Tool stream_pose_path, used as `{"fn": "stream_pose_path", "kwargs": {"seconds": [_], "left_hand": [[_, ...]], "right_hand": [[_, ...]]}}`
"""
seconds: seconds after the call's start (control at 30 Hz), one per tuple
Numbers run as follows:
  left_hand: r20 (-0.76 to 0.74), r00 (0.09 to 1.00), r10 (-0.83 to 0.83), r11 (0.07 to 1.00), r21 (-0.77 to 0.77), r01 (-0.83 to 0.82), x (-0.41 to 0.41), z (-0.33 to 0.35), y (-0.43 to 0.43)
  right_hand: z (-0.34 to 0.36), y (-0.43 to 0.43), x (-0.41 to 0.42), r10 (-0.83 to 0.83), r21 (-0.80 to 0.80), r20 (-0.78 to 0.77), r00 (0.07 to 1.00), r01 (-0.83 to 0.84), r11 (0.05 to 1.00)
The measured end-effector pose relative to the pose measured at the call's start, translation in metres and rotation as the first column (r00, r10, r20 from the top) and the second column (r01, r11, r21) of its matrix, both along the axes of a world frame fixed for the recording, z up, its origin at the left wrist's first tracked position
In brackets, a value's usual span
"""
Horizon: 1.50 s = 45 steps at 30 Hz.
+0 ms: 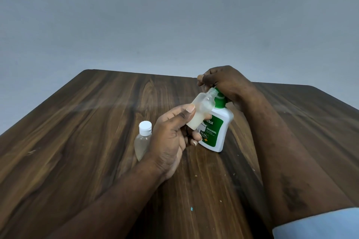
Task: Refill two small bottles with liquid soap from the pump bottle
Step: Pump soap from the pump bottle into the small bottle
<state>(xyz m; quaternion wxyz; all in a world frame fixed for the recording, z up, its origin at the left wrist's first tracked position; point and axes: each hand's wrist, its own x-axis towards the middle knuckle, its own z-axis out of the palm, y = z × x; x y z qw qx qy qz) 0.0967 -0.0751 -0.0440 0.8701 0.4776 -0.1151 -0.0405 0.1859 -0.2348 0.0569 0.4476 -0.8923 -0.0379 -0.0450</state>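
Table holds capped bottle behind left hand gripping uncapped bottle — right hand clasps pump bottle.

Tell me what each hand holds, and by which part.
The left hand holds the uncapped small bottle by its lower body, tilted. The right hand grips the pump bottle by its pump top.

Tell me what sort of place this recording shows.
Likely a plain indoor room; home or workplace, I cannot tell. A dark wooden table with a bare grey wall behind it, and a soap pump bottle on the table.
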Motion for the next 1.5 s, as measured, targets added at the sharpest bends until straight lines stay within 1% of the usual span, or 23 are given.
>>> {"fn": "stream_pose_path", "kwargs": {"seconds": [0.4,0.53,0.77,0.97,1.1,1.23,1.43,1.5], "left_hand": [[0.016,1.0,-0.006,1.0,0.004,0.006,-0.0002,0.0004,-0.0005],[0.02,1.0,-0.006,1.0,-0.002,0.006,-0.0005,0.0009,-0.0014],[0.012,1.0,-0.001,1.0,0.014,0.001,0.0028,-0.0028,-0.0015],[0.025,1.0,-0.003,1.0,-0.001,0.003,0.0005,-0.0004,-0.0007],[0.02,1.0,-0.011,1.0,-0.012,0.011,-0.0004,0.0012,-0.0004],[0.02,1.0,-0.003,1.0,-0.014,0.004,0.0017,-0.002,0.0001],[0.014,1.0,-0.003,1.0,-0.003,0.004,0.0026,-0.0035,-0.0009],[0.012,1.0,-0.001,1.0,-0.003,0.001,0.0032,-0.0034,-0.0005]], "right_hand": [[0.0027,-0.0022,-0.0001,0.0,0.03,0.002,1.0,0.0,1.0],[0.0003,-0.0004,0.0027,0.002,-0.011,0.022,1.0,-0.002,1.0],[-0.0047,-0.0009,0.0039,0.003,0.046,-0.001,1.0,-0.002,0.999],[0.0017,0.0007,0.0017,-0.013,0.002,0.025,1.0,0.013,1.0],[0.0021,0.0014,0.0015,-0.031,0.023,0.02,0.999,0.031,0.999],[-0.0011,0.0013,0.0023,-0.012,-0.002,0.0,1.0,0.012,1.0],[-0.0028,-0.0001,0.0016,-0.014,0.029,0.0,1.0,0.014,0.999],[-0.0006,0.0008,0.0009,-0.012,0.015,0.003,1.0,0.012,1.0]]}}
